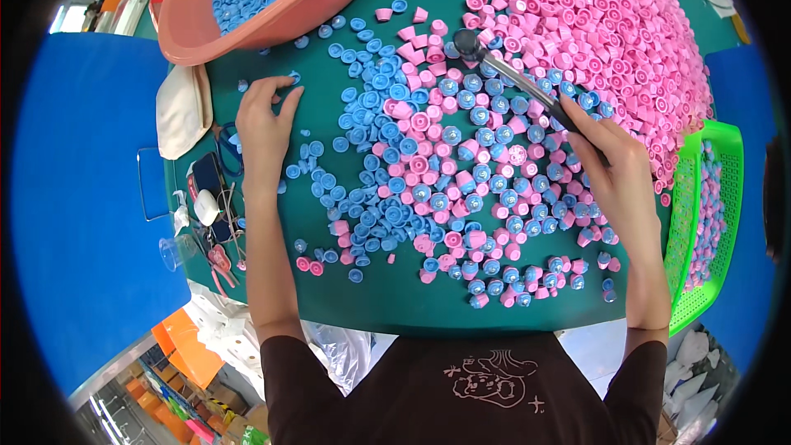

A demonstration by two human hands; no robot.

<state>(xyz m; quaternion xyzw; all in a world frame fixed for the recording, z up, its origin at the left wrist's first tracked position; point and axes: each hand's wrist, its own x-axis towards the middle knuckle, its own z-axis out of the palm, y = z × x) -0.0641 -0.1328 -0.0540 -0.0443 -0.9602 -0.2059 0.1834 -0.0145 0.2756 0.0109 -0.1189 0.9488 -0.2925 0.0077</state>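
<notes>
My left hand [268,119] is at the left of the table, fingers curled, with a small blue plastic cap [295,77] at its fingertips. My right hand [608,161] is closed around the dark handle of a hammer [519,80]. The hammer has a metal shaft and a round black head, which lies over the small pieces near the far middle. Loose blue caps [381,128] spread between my hands. Beside them, pink cups [418,165] mix with blue-topped pink pieces [480,173], several of them with shiny clear centres.
A large pink basin [189,41] of blue caps stands at the far left. Pink cups form a big heap [610,41] at the far right. A green basket [733,198] of pieces sits at the right edge. Scissors [227,148], white earbud case [206,207] and pliers [221,262] lie left.
</notes>
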